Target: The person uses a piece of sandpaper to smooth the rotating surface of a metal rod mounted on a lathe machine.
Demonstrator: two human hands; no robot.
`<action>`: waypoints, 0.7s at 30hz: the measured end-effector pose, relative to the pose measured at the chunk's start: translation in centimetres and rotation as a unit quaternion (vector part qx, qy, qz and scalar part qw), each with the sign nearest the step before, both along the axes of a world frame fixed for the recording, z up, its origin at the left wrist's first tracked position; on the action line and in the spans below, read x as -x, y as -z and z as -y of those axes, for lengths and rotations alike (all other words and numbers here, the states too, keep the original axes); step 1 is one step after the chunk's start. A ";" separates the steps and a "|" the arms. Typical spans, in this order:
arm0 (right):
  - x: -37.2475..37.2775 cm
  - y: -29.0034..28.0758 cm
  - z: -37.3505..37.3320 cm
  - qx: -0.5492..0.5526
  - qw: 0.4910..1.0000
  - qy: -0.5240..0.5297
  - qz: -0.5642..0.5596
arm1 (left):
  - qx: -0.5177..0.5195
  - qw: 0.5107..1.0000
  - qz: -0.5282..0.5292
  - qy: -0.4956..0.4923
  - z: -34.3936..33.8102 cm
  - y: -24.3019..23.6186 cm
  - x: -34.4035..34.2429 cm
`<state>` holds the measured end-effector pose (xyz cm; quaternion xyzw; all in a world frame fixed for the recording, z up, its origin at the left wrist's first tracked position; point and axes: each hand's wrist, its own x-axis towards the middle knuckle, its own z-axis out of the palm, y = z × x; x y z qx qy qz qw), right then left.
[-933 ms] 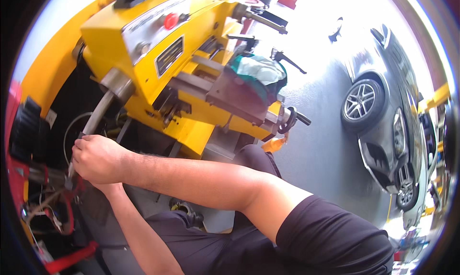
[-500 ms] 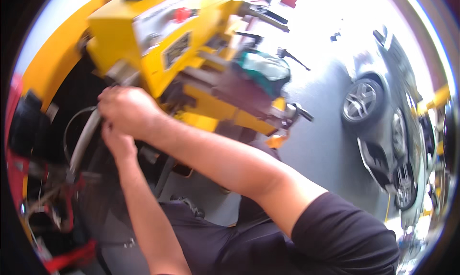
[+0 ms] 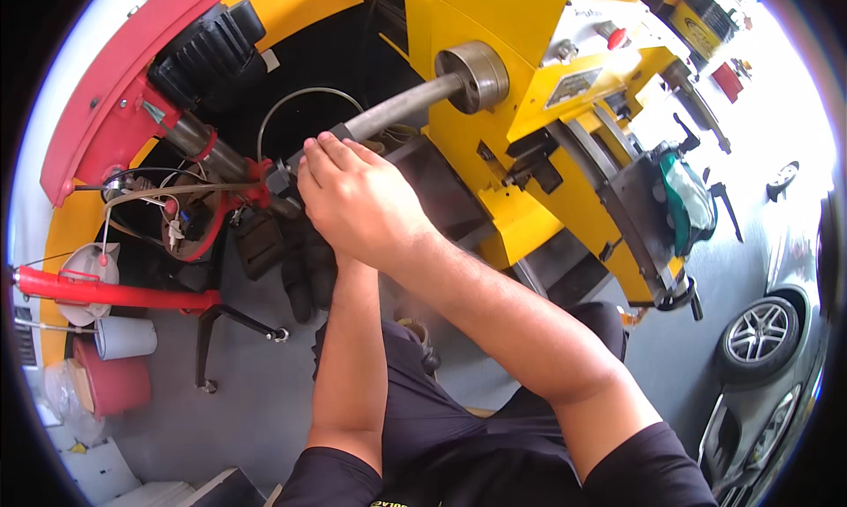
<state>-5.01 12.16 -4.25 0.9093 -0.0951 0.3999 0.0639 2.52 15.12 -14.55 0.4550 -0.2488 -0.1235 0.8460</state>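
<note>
A long grey metal bar (image 3: 406, 105) runs from the round steel chuck (image 3: 485, 76) of a yellow lathe (image 3: 520, 30) out toward the left. My right hand (image 3: 357, 189) is closed over the bar's outer part, fingers together and bent around it. A dark grey strip or sheet (image 3: 332, 140) shows at the fingertips, wrapped against the bar. Directly beneath sits my left hand (image 3: 353, 262), mostly covered by the right one, so its fingers are hidden. A dark piece (image 3: 281, 179) lies just beyond the hands; whether it belongs to the bar or the drill press behind is unclear.
On the left stands a red drill press (image 3: 97, 101) with a black motor. A red-legged stand (image 3: 115, 288), a light blue bucket (image 3: 125, 338) and a pink bin (image 3: 115, 379) are below it. A green-and-white cloth (image 3: 688, 202) lies on the lathe; a grey car (image 3: 768, 366) is at right.
Both hands have moved along the bar, away from the chuck toward its outer end. The view has swung left, showing more of the drill press.
</note>
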 end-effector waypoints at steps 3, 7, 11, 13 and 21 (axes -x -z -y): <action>1.2 -0.3 2.2 -0.033 0.998 -0.059 0.008 | 0.021 1.000 -0.008 0.009 2.9 -0.8 2.6; 4.7 -1.7 7.1 -0.114 0.993 0.008 0.019 | 0.065 0.995 -0.030 0.066 7.8 -1.6 5.8; 7.0 -1.2 11.4 -0.070 0.997 0.012 0.024 | -0.114 0.991 0.064 0.015 11.7 -1.0 6.0; 6.6 -1.2 10.8 -0.079 0.996 0.034 0.031 | -0.110 0.989 0.094 -0.012 11.4 -1.5 5.8; 2.7 -1.7 1.6 -0.071 0.997 0.022 -0.012 | -0.129 0.979 0.137 -0.072 4.3 2.4 0.7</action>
